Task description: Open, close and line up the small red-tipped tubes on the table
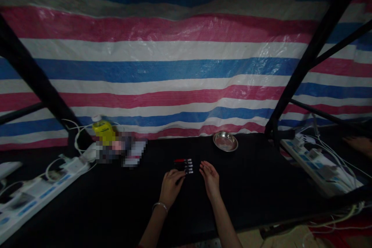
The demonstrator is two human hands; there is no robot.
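Observation:
A short row of what look like cigarette lighters lies side by side on the black table [133, 205], their silver ends pointing right. The farthest is a red lighter [180, 160]; the others have dark bodies that blend into the table. My left hand [171, 186], with a bracelet at the wrist, has its fingertips closed on the nearest lighter [190, 172], whose silver end sticks out. Just right of the row, my right hand [210, 178] is held with loosely curved fingers and no object visible in it.
Behind the row to the right stands a round metal dish [225, 142]. A yellow bottle [104, 131] and blurred items stand at the back left. Power strips with cables [43, 190] [316, 166] line both sides. Black frame posts flank a striped sheet. Another person's hand [359, 144] shows far right.

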